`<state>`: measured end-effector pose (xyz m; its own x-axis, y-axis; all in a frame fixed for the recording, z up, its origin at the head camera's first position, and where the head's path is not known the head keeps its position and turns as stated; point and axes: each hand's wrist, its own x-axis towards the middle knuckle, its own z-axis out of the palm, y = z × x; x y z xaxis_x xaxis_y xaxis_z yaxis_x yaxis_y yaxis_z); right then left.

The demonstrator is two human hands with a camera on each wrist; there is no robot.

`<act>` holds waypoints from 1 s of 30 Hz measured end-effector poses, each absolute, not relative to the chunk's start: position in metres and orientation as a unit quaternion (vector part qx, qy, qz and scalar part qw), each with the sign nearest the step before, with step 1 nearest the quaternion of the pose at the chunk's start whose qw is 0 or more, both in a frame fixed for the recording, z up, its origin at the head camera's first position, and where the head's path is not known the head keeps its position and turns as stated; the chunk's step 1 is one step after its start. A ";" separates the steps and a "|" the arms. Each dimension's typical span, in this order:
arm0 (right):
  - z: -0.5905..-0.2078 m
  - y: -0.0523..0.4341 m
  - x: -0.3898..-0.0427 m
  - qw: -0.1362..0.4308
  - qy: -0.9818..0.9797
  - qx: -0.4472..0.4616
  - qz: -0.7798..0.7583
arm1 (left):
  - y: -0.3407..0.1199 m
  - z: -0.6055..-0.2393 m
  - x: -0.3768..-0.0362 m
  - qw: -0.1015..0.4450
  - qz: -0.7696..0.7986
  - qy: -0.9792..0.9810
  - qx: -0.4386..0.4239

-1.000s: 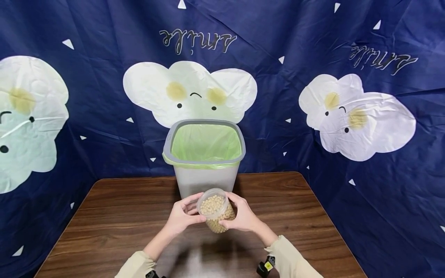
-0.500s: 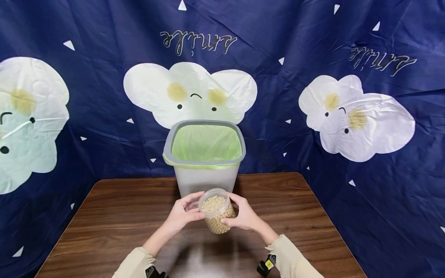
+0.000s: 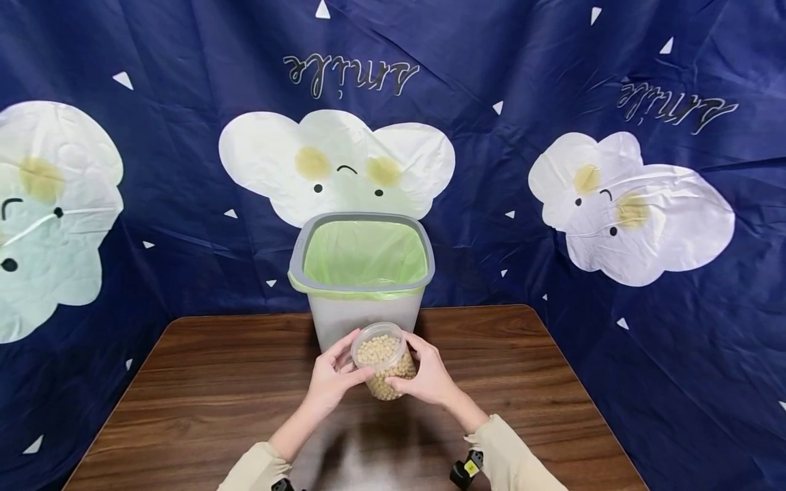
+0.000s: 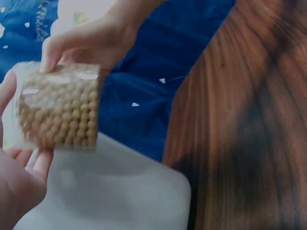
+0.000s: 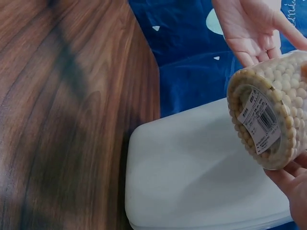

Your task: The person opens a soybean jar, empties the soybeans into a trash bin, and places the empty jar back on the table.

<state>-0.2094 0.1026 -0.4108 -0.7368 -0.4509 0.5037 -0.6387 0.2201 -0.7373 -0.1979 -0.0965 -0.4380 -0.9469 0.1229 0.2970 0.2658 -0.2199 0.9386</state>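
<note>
A clear plastic jar (image 3: 393,385) full of small round beige beans is held in the air in front of the bin, its top tilted toward the upper left. My left hand (image 3: 328,382) grips it around the rim side, with the thumb in front and the fingers behind. On the other side my right hand (image 3: 432,375) holds the jar body between thumb and fingers. The left wrist view shows the jar (image 4: 60,110) lying nearly sideways between both hands. A barcode label (image 5: 261,120) on the jar's base faces the right wrist camera. Whether a clear lid covers the top, I cannot tell.
A white bin (image 3: 362,314) with a grey rim and a green liner bag stands just behind the jar on the brown wooden table (image 3: 221,382). A dark blue curtain (image 3: 491,259) with clouds surrounds the table.
Both hands have lifted the jar slightly, toward the bin. My left hand has shifted a little to the right and up, its thumb now further across the jar.
</note>
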 end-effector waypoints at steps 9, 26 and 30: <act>-0.432 0.118 -0.225 -0.013 -0.727 0.404 0.555 | -0.118 -0.441 -0.210 -0.072 -0.756 -0.582 -0.291; -0.420 0.116 -0.218 0.064 -0.754 0.381 0.531 | -0.106 -0.443 -0.207 -0.016 -0.763 -0.595 -0.251; -0.434 0.120 -0.226 0.017 -0.744 0.397 0.537 | -0.114 -0.443 -0.212 -0.054 -0.755 -0.589 -0.283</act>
